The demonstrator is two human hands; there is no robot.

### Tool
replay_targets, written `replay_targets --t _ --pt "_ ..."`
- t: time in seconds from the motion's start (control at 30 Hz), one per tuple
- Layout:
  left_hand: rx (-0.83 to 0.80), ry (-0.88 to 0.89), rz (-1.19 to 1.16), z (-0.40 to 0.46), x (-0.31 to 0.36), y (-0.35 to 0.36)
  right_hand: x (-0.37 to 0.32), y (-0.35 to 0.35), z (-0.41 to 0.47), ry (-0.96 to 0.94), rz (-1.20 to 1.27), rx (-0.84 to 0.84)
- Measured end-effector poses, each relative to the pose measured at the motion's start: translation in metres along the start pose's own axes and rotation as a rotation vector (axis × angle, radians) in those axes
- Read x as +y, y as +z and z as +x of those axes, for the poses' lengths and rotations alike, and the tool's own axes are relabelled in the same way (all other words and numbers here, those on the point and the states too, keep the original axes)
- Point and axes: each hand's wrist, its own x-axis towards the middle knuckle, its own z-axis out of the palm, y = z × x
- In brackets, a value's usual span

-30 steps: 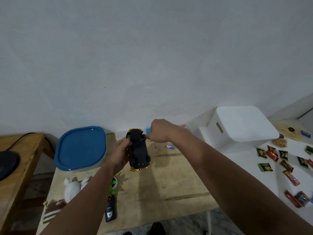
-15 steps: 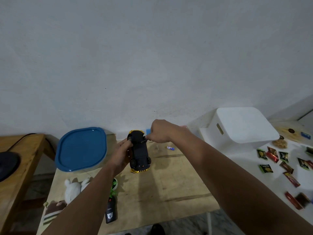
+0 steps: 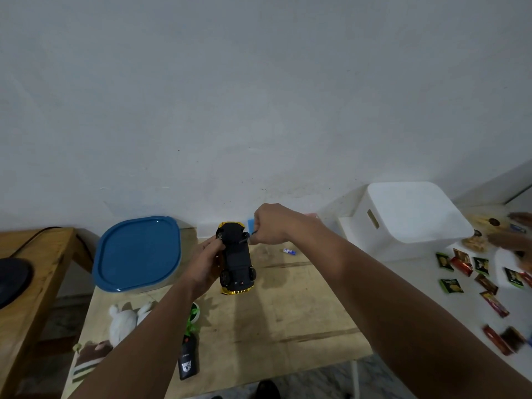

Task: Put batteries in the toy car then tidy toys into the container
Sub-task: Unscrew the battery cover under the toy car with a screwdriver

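The yellow toy car (image 3: 236, 256) is turned upside down above the plywood table (image 3: 288, 312), its black underside facing me. My left hand (image 3: 205, 262) grips the car along its left side. My right hand (image 3: 269, 224) is curled round a small dark screwdriver (image 3: 246, 239) whose tip touches the car's underside near the far end. One battery (image 3: 289, 251) lies on the table to the right of the car. The container with a blue lid (image 3: 138, 253) stands at the table's back left.
A white plush toy (image 3: 126, 321), a green toy (image 3: 193, 315), a black remote (image 3: 188, 359) and a striped toy (image 3: 87, 359) lie near the table's front left. A white bin (image 3: 408, 223) and several snack packets (image 3: 486, 286) sit on the white surface at right, where another person's hand (image 3: 515, 240) shows.
Both hands and the car have stayed nearly still. Another person's hand has appeared at the far right above the snack packets.
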Motion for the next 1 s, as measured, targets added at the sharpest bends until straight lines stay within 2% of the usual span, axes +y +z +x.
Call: replay_targets --t 1.0 --pt "-0.006 -0.096 0.010 0.0053 -0.0055 0.0053 0.0090 0.0042 -0.0034 0.050 -0.005 0.004"
